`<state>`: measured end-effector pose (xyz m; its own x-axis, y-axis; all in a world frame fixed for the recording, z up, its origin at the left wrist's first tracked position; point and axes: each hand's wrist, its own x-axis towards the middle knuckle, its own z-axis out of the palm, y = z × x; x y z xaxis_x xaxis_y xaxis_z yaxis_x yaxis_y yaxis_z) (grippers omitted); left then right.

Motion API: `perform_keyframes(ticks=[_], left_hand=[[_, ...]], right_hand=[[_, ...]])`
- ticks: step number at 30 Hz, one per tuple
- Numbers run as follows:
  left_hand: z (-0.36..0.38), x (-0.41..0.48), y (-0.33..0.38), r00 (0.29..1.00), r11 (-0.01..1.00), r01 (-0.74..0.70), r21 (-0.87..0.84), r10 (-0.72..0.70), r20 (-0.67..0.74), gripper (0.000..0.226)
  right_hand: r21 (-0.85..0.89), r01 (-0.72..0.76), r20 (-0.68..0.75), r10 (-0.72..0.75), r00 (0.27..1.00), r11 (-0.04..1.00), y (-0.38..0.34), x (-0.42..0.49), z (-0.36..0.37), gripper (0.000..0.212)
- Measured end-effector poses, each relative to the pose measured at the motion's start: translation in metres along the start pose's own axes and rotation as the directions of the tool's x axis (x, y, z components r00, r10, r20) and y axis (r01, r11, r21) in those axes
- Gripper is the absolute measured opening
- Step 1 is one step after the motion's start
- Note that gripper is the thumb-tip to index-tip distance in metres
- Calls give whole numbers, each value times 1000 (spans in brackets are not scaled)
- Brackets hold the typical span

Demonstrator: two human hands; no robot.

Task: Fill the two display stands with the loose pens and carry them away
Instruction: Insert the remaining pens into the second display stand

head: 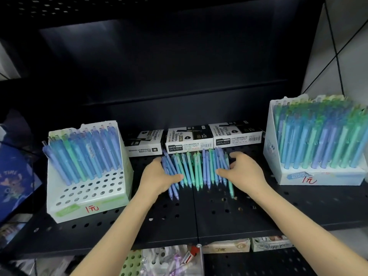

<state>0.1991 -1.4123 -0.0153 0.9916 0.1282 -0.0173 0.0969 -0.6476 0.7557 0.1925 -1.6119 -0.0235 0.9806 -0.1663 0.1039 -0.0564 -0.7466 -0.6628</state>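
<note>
loose pens (196,170) flanked: left hand (157,176), right hand (242,172) spread, palms inward.

Dim dark shelf (219,216) w/ light from your side, right stand (318,176) pens blurred, wide-angle bend at edges, you get soft focus overall

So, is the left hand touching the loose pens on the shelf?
Touching. The head view shows the left hand lying on the left end of the loose pens, with its thumb across their barrels.
</note>
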Motion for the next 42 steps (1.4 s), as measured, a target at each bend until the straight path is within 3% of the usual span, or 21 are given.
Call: perform_keyframes(ticks=[2, 5, 6, 8, 10, 13, 18, 21, 24, 26, 28, 31, 36, 42], left_hand=[[1, 1, 2, 999, 998, 43, -39, -43, 18, 65], [3, 6, 2, 995, 990, 98, -97, -97, 16, 35], [5, 9, 1, 994, 988, 111, -110, -109, 25, 41], [7, 11, 1, 994, 990, 101, -99, -97, 48, 42], [9, 13, 1, 995, 990, 96, -104, -91, 48, 27], [8, 16, -3, 996, 987, 83, -140, -79, 33, 12], [4, 12, -5, 998, 947, 66, -315, -62, 23, 20], [0, 8, -2, 998, 895, 61, -442, -61, 15, 18], [-6, 0, 7, 997, 788, 77, -612, -53, 57, 21], [-12, -10, 15, 995, 723, 85, -686, -25, 97, 23], [-18, -22, 21, 994, 719, 44, -694, 36, 100, 26], [-27, -40, 25, 989, 787, -84, -611, 142, 47, 27], [-47, -54, 20, 978, 740, -152, -656, 207, 7, 18], [-71, -60, 1, 979, 690, -140, -710, 203, 5, 6]], right_hand=[[67, -3, 18, 2, 1000, 998, 1, 1, 1, 67], [104, -1, 33, -3, 999, 995, 1, 1, 2, 64], [113, 0, 39, -5, 999, 994, 1, 0, 1, 62], [126, -2, 50, -5, 999, 992, 2, 2, 2, 51], [121, 21, 59, -28, 998, 992, 4, 3, 2, 31], [73, 60, 74, -65, 995, 996, 8, 4, 4, 25], [11, 106, 46, -106, 993, 994, 9, 3, 3, 37], [135, 104, 1, -105, 994, 985, 8, 1, -1, 34], [430, 45, 43, -70, 997, 902, 2, -5, -7, 35], [683, -53, 183, -100, 978, 728, -8, -14, -9, 32], [830, -163, 293, -168, 941, 533, -22, -25, -7, 27], [883, -245, 367, -261, 893, 401, -44, -38, -1, 31], [892, -262, 399, -365, 841, 369, -74, -53, 13, 28], [859, -175, 414, -451, 791, 480, -103, -67, 29, 24]])
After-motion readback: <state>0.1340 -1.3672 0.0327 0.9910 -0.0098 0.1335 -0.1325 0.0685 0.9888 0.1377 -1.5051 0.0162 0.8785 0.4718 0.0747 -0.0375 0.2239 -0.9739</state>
